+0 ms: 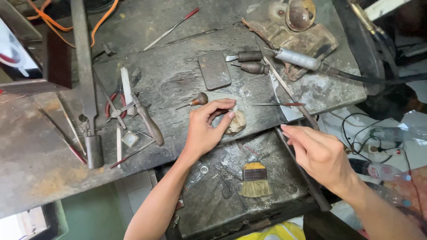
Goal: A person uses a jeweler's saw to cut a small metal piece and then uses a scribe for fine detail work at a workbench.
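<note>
My left hand rests on the worn dark workbench, with thumb and fingers pinched on something small at the top of a pale rounded lump; the pinched piece is too small to make out. My right hand hovers to the right, above the open drawer, fingers loosely extended and apart, holding nothing I can see. A wooden-knobbed graver lies just left of my left fingers. A thin red-tipped tool lies between the two hands.
Pliers, shears, files and a long metal bar lie at the left. A dark flat block, two wooden-handled gravers and a rotary handpiece sit behind. A small brush and a ring lie in the drawer.
</note>
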